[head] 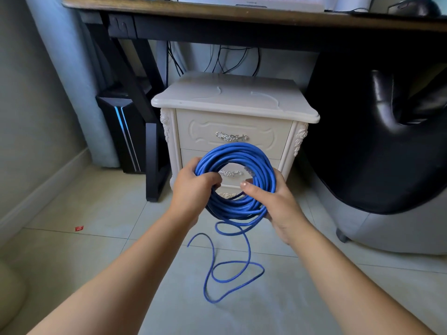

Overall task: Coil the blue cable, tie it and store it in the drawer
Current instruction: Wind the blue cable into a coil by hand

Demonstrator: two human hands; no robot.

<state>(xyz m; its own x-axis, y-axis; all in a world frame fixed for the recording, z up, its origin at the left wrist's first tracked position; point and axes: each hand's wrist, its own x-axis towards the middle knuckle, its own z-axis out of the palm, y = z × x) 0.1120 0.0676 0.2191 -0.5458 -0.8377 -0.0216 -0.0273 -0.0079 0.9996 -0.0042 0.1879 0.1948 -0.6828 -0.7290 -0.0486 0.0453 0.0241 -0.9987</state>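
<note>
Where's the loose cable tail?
Head view, centre: the tail hangs from the coil between left hand and right hand, onto the floor before the nightstand.

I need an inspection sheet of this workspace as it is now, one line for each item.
Surface: pale tiled floor.
Job's things: blue cable mostly coiled, held before the cabinet; both drawers shut; two thin pale strips on the cabinet top, perhaps ties.
Clutter: small red scrap on the floor.
Grips: left hand curled round the coil's left side; right hand grips its lower right side.
Cables: blue tail uncoiled, looping on the floor; dark cables hang behind the cabinet.
Surroundings: desk above, computer tower at left, black chair at right.
</note>
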